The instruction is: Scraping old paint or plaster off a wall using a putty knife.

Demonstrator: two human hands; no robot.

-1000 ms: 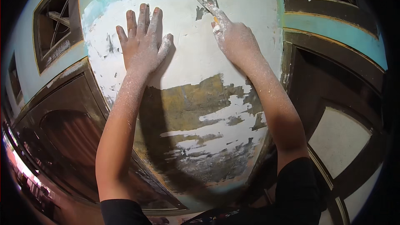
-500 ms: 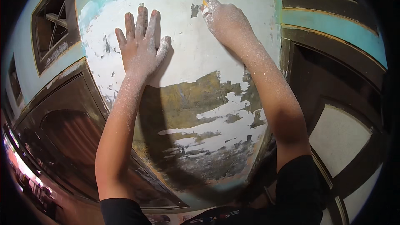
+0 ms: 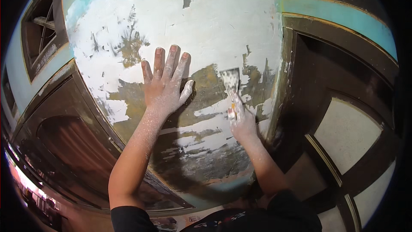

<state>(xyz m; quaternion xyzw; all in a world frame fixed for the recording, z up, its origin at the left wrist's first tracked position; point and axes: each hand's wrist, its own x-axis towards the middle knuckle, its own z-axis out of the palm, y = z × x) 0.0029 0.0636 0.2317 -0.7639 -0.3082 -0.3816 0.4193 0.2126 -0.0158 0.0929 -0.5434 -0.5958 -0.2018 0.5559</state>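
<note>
My left hand (image 3: 165, 86) lies flat against the wall (image 3: 210, 25) with its fingers spread, dusted with white powder. The fingers of my right hand (image 3: 243, 124) are wrapped round a putty knife (image 3: 230, 79), whose wide blade is smeared with white. Its blade points up and meets the wall at the border between white coating and a bare brownish-grey patch (image 3: 189, 99). Most of the handle is hidden in my fingers; a bit of orange shows. White dust coats both forearms.
Dark wooden door frames flank the wall, with a panelled door (image 3: 73, 133) at left and another door (image 3: 349, 135) with pale panels at right. A latticed vent opening (image 3: 43, 28) is at upper left. Turquoise paint (image 3: 343, 15) shows beside the white.
My right hand has brought the putty knife down from high on the wall to the bare patch's upper edge. My left hand stays spread on the wall, now lower. The view has shifted.
</note>
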